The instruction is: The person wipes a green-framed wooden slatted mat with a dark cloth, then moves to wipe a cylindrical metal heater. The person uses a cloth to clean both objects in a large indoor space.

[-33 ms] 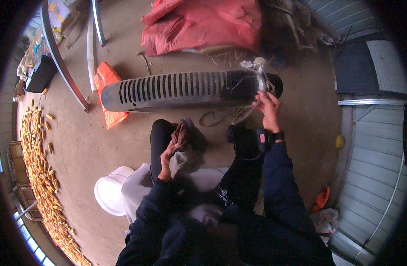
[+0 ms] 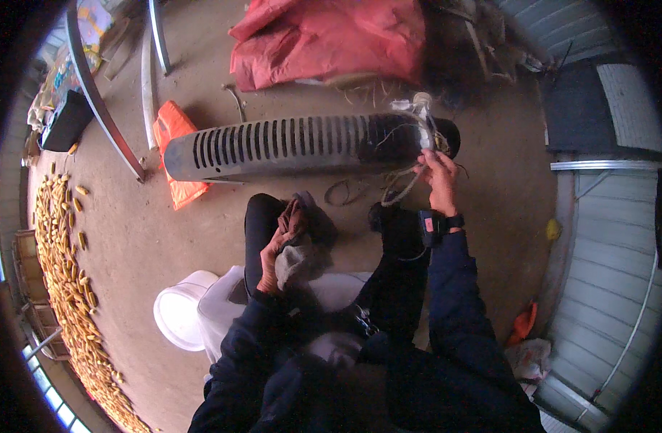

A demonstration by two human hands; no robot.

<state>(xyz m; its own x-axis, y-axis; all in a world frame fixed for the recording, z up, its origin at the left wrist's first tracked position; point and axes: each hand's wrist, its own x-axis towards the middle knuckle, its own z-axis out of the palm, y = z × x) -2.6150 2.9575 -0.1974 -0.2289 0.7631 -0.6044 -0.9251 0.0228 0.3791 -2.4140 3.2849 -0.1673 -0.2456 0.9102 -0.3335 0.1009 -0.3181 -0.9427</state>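
Observation:
On the floor in front of me lies a long dark casing (image 2: pixel 273 144) with a row of slots along its top. Pale cord (image 2: pixel 397 196) hangs in a loop at its right end, and my right hand (image 2: pixel 439 179) is closed on that cord with a pinch. Just beyond the fingers, a whitish fitting (image 2: pixel 421 108) and tangled strands rest on the casing's end. My left hand (image 2: pixel 273 256) is wrapped round a crumpled brown and grey rag (image 2: pixel 295 249) over my left knee, away from the casing.
Red sheeting (image 2: pixel 331 40) covers something at the far side. An orange bag (image 2: pixel 178 159) lies under the casing's left end. Corn cobs (image 2: pixel 64 289) spread along the left, near a curved metal strip (image 2: pixel 96 94). A white bucket (image 2: pixel 179 317) stands by my left side.
My right hand has shifted slightly toward me and to the right. The cord loop below it shows more clearly. My left hand and the rag have hardly moved.

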